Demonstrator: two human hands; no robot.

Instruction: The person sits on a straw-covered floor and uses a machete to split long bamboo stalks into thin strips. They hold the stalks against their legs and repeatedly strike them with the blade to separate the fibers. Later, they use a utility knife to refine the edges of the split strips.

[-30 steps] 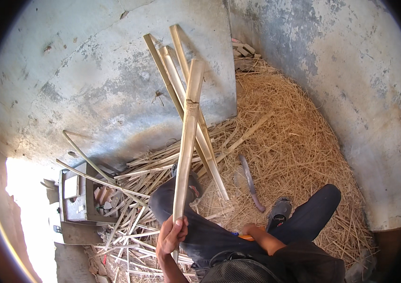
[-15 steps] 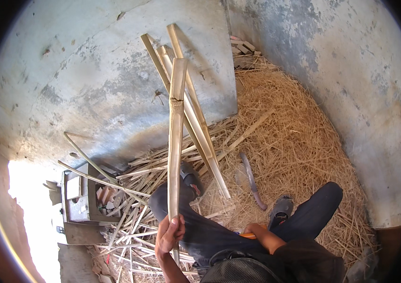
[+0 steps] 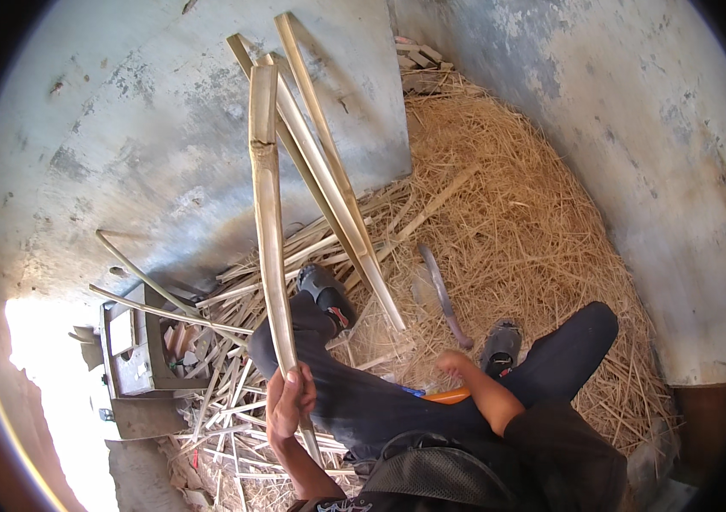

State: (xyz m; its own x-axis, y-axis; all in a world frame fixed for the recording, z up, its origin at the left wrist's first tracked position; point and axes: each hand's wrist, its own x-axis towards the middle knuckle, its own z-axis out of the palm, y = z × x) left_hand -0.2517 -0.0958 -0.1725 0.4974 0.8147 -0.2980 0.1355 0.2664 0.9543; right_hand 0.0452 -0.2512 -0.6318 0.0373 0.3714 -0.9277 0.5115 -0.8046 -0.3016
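Note:
My left hand (image 3: 288, 403) is closed around the lower end of a long split bamboo strip (image 3: 269, 213). The strip rises away from me, slightly tilted, with a node near its top. My right hand (image 3: 455, 365) hovers over my lap, holding nothing that I can see; its fingers are too small and blurred to read. Just beyond it, a curved sickle-like blade with a handle (image 3: 441, 294) lies on the straw. An orange tool handle (image 3: 446, 396) with a blue end rests across my lap under the right forearm. Several more split bamboo lengths (image 3: 320, 154) lean on the wall.
Shavings (image 3: 516, 222) cover the floor to the right and ahead. A pile of thin strips (image 3: 235, 410) lies at my left, beside a grey box (image 3: 134, 367) holding broken pieces. Worn walls (image 3: 166, 128) stand ahead and right. My shoes (image 3: 329, 294) are on the shavings.
My right hand has lifted off the orange handle and moved forward toward the curved blade. The bamboo strip in my left hand now leans more to the left. The whole view has shifted slightly.

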